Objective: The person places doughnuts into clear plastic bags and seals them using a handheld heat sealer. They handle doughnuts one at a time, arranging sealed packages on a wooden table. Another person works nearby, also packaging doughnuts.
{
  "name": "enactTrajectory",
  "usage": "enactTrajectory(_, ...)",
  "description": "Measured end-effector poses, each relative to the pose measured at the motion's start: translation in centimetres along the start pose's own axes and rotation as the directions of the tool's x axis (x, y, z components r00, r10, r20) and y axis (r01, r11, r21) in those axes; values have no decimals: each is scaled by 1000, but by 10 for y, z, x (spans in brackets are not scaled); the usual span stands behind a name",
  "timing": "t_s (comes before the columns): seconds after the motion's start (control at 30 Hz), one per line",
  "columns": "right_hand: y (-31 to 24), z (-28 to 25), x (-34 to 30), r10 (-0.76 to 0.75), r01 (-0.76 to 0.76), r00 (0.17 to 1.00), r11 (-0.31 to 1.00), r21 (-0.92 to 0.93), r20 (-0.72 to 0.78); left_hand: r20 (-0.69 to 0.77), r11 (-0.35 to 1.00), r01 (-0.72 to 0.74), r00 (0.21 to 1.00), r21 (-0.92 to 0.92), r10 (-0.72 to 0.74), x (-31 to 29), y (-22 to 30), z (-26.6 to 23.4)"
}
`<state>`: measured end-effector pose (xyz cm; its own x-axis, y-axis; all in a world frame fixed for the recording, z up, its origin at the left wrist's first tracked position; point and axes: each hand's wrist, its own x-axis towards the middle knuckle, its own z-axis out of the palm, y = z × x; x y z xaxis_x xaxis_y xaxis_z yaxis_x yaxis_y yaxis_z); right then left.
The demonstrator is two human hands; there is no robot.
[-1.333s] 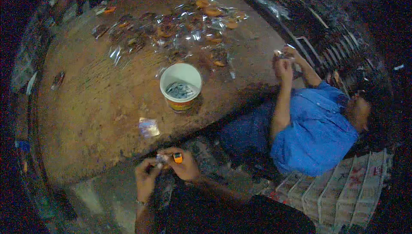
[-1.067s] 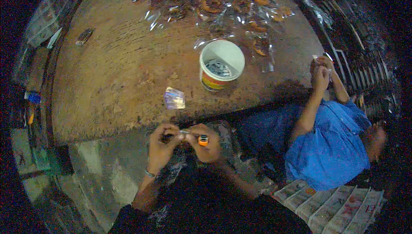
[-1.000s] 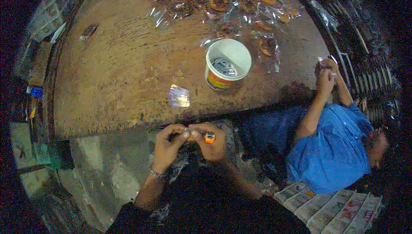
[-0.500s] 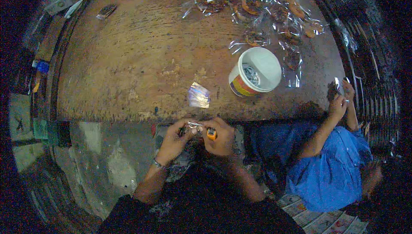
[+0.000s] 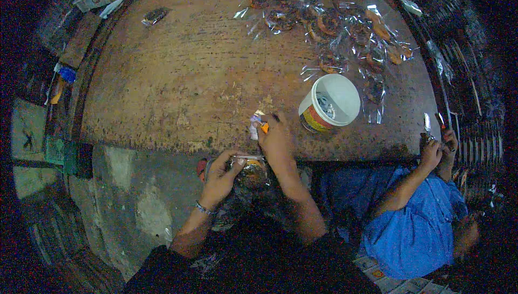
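Note:
My left hand [image 5: 218,174] is closed on the upper edge of a clear plastic bag with a brown-orange doughnut [image 5: 253,173] in it, just off the table's front edge. My right hand [image 5: 277,142] reaches over the table, gripping what looks like an orange lighter [image 5: 265,128]. Its fingertips are at a small pile of shiny paper slips [image 5: 253,131]; whether they pinch one I cannot tell. A white bucket [image 5: 345,91] stands to the right, with small pale pieces inside.
Several bagged doughnuts [image 5: 328,23] lie at the far right of the wooden table [image 5: 178,89]. One dark bagged piece [image 5: 156,16] lies far left. At the right sits a co-worker in blue [image 5: 413,224], whose hands [image 5: 438,151] hold a shiny packet.
My right hand has left the bag's edge and moved forward onto the slips, the orange lighter still in it. My left hand keeps the bag, and the doughnut now shows more.

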<state>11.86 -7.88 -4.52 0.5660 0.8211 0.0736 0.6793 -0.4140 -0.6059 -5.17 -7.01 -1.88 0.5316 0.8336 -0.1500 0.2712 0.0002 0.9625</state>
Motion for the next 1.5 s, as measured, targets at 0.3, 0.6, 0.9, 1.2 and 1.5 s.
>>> enactTrajectory(0.3,-6,-11,10,211,-243,969,897,370,125,17,999,-27,1000,24,26,-14,8,-1)
enactTrajectory(0.6,-6,-12,2,120,-98,990,964,246,-78,30,999,25,999,-35,-24,-32,-18,6)
enactTrajectory(0.9,-3,-65,-88,-160,39,966,867,497,203,149,1000,16,989,1,-16,-31,-7,-2)
enactTrajectory(1.2,19,-40,-116,67,-178,971,842,508,230,145,999,-38,989,-26,42,-43,-4,25)
enactTrajectory(1.5,14,-54,-95,166,-509,726,-523,684,667,85,961,-181,982,209,167,-42,12,9)
